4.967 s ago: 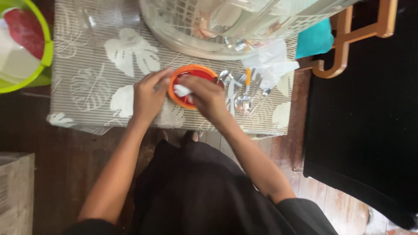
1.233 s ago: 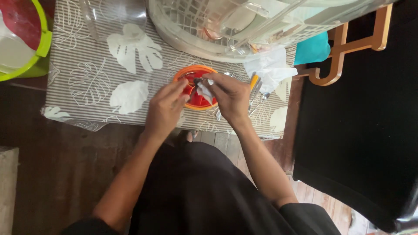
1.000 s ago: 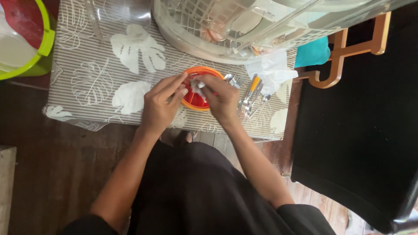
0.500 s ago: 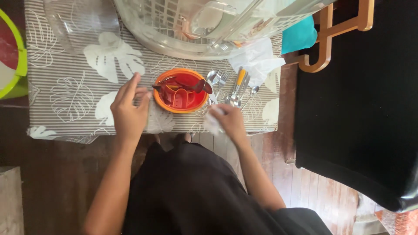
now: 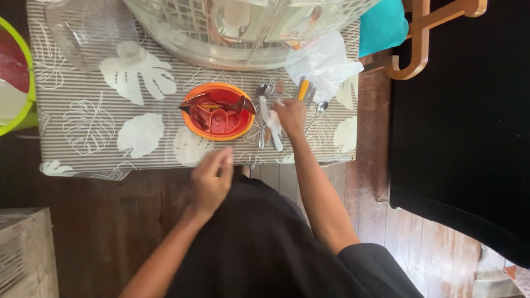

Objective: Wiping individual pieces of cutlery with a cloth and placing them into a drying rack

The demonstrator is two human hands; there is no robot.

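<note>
Head view: hands by the cutlery

The right hand [image 5: 291, 116] is laid on the cutlery [image 5: 270, 118] beside the orange bowl [image 5: 218, 110] on the table [image 5: 99, 132], apparently gripping a white cloth [image 5: 274, 122]. The left hand [image 5: 212, 179] is held loosely open, empty, near the table's edge.

- The bowl [image 5: 217, 110] sits on the surface [image 5: 94, 118] near its front edge.
- The cutlery [image 5: 265, 113] lies just right of the bowl.
- The rack [image 5: 243, 33] stands behind both, at the back edge.
</note>
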